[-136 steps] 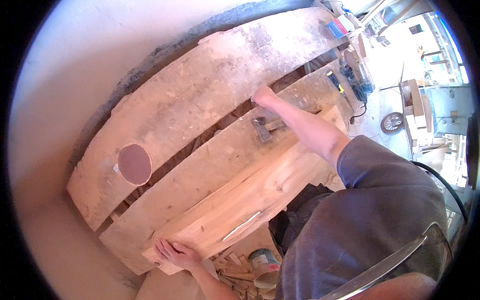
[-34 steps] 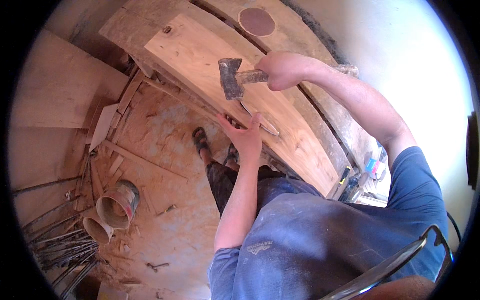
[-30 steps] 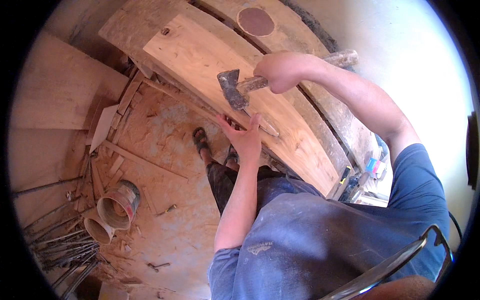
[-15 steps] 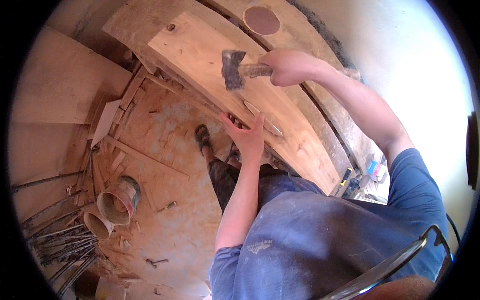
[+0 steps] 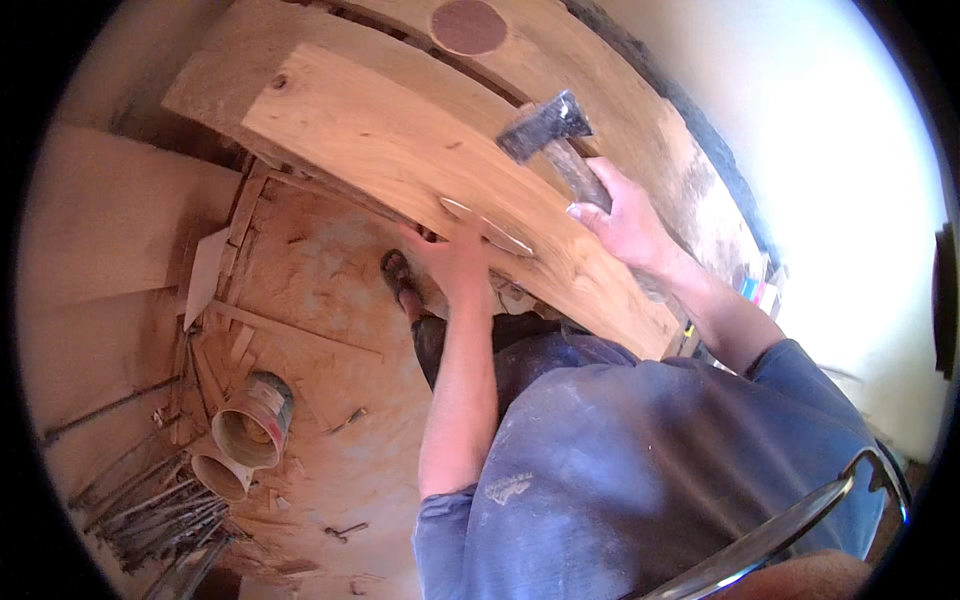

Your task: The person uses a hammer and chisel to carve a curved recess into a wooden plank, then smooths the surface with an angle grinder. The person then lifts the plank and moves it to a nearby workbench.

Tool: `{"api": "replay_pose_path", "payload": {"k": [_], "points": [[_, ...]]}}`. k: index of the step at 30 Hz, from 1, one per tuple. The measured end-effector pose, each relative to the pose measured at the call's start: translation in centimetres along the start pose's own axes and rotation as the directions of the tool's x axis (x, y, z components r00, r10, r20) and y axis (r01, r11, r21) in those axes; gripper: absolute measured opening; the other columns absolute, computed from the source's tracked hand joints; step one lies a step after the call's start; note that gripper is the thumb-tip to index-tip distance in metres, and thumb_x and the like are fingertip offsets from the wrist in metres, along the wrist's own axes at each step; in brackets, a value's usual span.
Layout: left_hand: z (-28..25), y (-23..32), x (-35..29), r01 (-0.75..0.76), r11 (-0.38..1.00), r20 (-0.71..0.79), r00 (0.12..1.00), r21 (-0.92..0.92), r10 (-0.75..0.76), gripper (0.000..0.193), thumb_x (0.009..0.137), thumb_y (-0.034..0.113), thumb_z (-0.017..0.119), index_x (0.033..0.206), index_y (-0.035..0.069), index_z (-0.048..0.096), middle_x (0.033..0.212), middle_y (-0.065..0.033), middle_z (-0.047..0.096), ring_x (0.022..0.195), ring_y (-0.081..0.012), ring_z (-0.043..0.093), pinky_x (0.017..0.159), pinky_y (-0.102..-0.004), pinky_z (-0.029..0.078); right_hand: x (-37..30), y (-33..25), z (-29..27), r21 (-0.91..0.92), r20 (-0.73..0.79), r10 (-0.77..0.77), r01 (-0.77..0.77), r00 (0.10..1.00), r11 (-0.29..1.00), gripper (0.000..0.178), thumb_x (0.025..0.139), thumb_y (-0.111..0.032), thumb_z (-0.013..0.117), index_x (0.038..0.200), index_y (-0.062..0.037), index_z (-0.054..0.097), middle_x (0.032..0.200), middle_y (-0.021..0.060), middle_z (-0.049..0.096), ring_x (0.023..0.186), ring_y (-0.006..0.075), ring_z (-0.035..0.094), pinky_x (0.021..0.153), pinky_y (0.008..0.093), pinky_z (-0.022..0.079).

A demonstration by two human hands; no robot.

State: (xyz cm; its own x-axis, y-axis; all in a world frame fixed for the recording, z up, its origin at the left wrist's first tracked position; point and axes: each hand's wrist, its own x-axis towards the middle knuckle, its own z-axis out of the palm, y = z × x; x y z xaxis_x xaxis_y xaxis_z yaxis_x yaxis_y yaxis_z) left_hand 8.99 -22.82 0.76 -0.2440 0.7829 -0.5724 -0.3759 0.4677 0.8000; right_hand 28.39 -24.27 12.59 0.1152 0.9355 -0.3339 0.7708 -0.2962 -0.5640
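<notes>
A hatchet with a dark, worn metal head and a wooden handle is in my right hand, closed round the handle. Its head is raised above a long, pale wooden board that lies slantwise on the workbench. My left hand is at the board's near edge, slightly blurred, with fingers and thumb spread apart. Close to it, a narrow oval with a pale rim shows on the board; whether it is a slot or a flat piece, I cannot tell.
The heavy plank workbench bears a brown round disc and runs along a pale wall. Two buckets stand on the dusty floor at left, near a bundle of metal rods. Wood scraps and a sheet panel are there too.
My right hand has drawn back toward me, and the hatchet head has turned and shifted right. My left hand's fingers have moved a little. The whole view has shifted slightly.
</notes>
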Motion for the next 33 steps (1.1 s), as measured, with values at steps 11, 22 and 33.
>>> {"api": "replay_pose_path", "payload": {"k": [11,22,33], "points": [[0.2,0.6,1.1,-0.089,0.992,0.066,0.993,-0.087,0.095,0.081,0.083,0.004,0.077,0.15,-0.006,0.032,0.145,-0.02,0.046,0.126,-0.0266,0.052,0.108,-0.0358,0.042,-6.5,4.2,4.5,-0.233,0.228,-0.016,0.071,0.973,0.97,0.035,0.096,-0.02,0.064,0.123,-0.0029,0.049,0.095,0.0294,0.066,0.093,0.0508,0.064,0.077,0.0555,0.049],[0.5,0.5,0.7,-0.11,0.981,0.049,0.992,-0.161,0.119,0.08,0.084,0.004,0.075,0.15,-0.005,0.031,0.142,-0.019,0.048,0.125,-0.0258,0.052,0.107,-0.0365,0.043,-6.0,4.4,4.7,-0.238,0.254,-0.043,0.105,0.966,0.965,0.04,0.095,-0.019,0.064,0.126,-0.0008,0.045,0.092,0.0293,0.066,0.089,0.0515,0.064,0.077,0.057,0.049],[0.7,-0.2,1.4,-0.1,0.993,0.02,0.995,-0.067,0.101,0.084,0.084,0.004,0.074,0.153,-0.006,0.026,0.15,-0.0241,0.041,0.13,-0.0306,0.052,0.111,-0.0382,0.042,-5.8,4.0,5.0,-0.24,0.26,0.025,0.039,0.965,0.97,0.036,0.095,-0.02,0.065,0.122,-0.0014,0.049,0.093,0.0292,0.066,0.093,0.0499,0.064,0.079,0.0562,0.048]]}}
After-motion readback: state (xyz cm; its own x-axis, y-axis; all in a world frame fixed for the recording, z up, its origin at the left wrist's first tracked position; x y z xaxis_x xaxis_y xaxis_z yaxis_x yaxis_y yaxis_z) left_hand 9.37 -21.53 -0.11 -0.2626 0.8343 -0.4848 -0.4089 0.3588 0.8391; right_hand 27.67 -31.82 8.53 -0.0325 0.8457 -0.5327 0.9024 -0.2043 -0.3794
